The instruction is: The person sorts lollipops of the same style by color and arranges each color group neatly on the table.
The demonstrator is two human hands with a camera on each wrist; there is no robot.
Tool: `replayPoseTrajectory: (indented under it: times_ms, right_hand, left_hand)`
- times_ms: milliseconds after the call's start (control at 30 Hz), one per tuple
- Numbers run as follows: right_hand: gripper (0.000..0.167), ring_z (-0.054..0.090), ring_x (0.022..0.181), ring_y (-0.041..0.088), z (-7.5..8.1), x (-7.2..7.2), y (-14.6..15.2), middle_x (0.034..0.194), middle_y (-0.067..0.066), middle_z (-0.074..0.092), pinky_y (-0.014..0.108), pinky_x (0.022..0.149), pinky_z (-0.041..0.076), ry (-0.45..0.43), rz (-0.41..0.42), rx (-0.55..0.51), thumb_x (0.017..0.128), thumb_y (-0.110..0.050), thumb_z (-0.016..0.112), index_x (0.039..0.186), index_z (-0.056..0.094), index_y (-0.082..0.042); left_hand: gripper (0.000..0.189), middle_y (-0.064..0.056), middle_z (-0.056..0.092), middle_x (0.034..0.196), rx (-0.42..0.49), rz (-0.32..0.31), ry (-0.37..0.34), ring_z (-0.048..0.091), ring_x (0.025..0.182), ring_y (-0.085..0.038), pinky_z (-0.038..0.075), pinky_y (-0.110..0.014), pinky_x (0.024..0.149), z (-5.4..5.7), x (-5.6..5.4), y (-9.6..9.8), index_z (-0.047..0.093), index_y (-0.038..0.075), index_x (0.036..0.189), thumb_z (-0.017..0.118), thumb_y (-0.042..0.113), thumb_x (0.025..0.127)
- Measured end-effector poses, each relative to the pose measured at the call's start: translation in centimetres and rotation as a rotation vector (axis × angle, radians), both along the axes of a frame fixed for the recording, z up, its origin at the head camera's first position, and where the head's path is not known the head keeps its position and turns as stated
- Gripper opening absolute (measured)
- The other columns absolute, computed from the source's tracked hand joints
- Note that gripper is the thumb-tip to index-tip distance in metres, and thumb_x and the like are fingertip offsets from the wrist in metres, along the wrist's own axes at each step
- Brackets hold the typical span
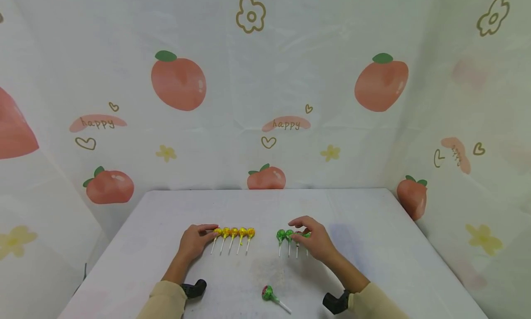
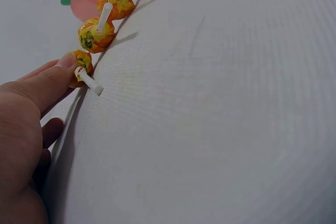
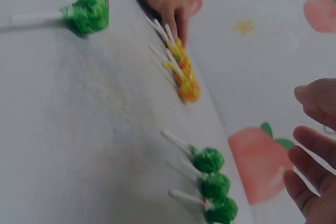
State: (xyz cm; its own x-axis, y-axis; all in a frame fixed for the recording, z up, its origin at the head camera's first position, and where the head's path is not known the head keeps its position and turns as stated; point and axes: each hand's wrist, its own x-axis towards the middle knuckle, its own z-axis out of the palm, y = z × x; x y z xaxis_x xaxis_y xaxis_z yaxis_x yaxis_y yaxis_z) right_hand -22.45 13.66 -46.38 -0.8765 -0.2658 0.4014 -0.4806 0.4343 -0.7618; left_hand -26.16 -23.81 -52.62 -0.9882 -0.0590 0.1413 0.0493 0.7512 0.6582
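Note:
Several yellow-wrapped lollipops (image 1: 234,233) lie in a row on the table, white sticks toward me. My left hand (image 1: 193,242) pinches the head of the leftmost yellow lollipop (image 2: 83,66) between thumb and finger. To the right, a second row holds green-wrapped lollipops (image 1: 280,236). Over the right end of that row is my right hand (image 1: 314,239), partly hiding the lollipops there. In the right wrist view its fingers are spread apart and hold nothing, with the green lollipops (image 3: 214,185) beside them.
One loose green lollipop with a red patch (image 1: 267,292) lies nearer me, between the forearms, its stick slanting right. The white table (image 1: 199,203) ends at a printed cloth backdrop (image 1: 232,148). Dark wrist-worn devices (image 1: 195,289) sit at both sleeves.

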Motion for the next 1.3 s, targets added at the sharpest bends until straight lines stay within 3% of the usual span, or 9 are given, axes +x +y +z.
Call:
replayPoseTrajectory:
  times_ms: [133,300,467,700,867,1133,1300]
  right_hand:
    - [0.028,0.058,0.099,0.034,0.1,0.6,-0.7,0.109,0.008,0.065,0.042,0.079,0.050,0.001,0.111,0.026,0.086,-0.006,0.073,0.113,0.068,-0.010]
    - [0.030,0.058,0.097,0.031,0.1,1.2,-1.5,0.110,0.006,0.065,0.039,0.077,0.050,-0.018,0.235,0.076,0.086,-0.009,0.073,0.116,0.067,-0.012]
    - [0.033,0.059,0.096,0.031,-0.2,1.7,-2.5,0.111,0.008,0.065,0.034,0.075,0.051,-0.096,0.337,0.164,0.086,-0.011,0.074,0.117,0.066,-0.008]
    - [0.039,0.057,0.093,0.010,-1.3,2.2,-3.7,0.108,-0.002,0.064,0.024,0.074,0.047,-0.216,0.425,0.294,0.083,-0.021,0.078,0.119,0.066,-0.014]
    - [0.040,0.055,0.089,0.005,-2.1,2.8,-4.0,0.101,-0.007,0.063,0.022,0.074,0.047,-0.198,0.478,0.310,0.081,-0.021,0.080,0.118,0.067,-0.014]
    - [0.040,0.053,0.089,0.002,-2.8,3.6,-4.3,0.097,-0.010,0.061,0.018,0.079,0.043,-0.081,0.549,0.403,0.080,-0.024,0.081,0.117,0.068,-0.017]
    - [0.036,0.050,0.085,-0.001,-3.2,3.8,-4.5,0.093,-0.016,0.058,0.016,0.075,0.041,-0.118,0.557,0.438,0.080,-0.020,0.080,0.115,0.068,-0.021]
  left_hand:
    - [0.028,-0.007,0.065,0.103,0.006,0.002,0.002,0.057,0.100,-0.031,0.044,-0.051,0.087,0.0,0.0,0.1,0.075,0.016,0.112,0.076,0.026,0.086]
    - [0.028,-0.007,0.065,0.102,0.008,0.006,0.001,0.057,0.099,-0.030,0.045,-0.051,0.086,-0.1,0.0,0.1,0.075,0.016,0.112,0.076,0.026,0.086]
    - [0.027,-0.006,0.065,0.101,0.007,0.003,0.000,0.057,0.097,-0.028,0.045,-0.049,0.084,-0.1,-0.1,0.0,0.076,0.017,0.111,0.076,0.026,0.086]
    - [0.028,-0.008,0.065,0.104,0.010,0.007,-0.013,0.057,0.100,-0.030,0.045,-0.050,0.087,0.0,0.1,0.0,0.075,0.016,0.112,0.075,0.027,0.086]
    - [0.029,-0.008,0.065,0.103,0.009,0.005,-0.019,0.057,0.100,-0.029,0.045,-0.050,0.086,0.1,0.1,0.0,0.075,0.016,0.112,0.075,0.026,0.086]
    - [0.029,-0.007,0.064,0.101,0.002,0.003,-0.009,0.057,0.096,-0.028,0.046,-0.048,0.083,0.3,0.0,0.1,0.075,0.015,0.112,0.075,0.026,0.086]
    - [0.029,-0.008,0.064,0.101,-0.001,0.002,-0.010,0.058,0.096,-0.029,0.046,-0.049,0.083,0.1,0.0,0.0,0.075,0.016,0.112,0.075,0.027,0.086]
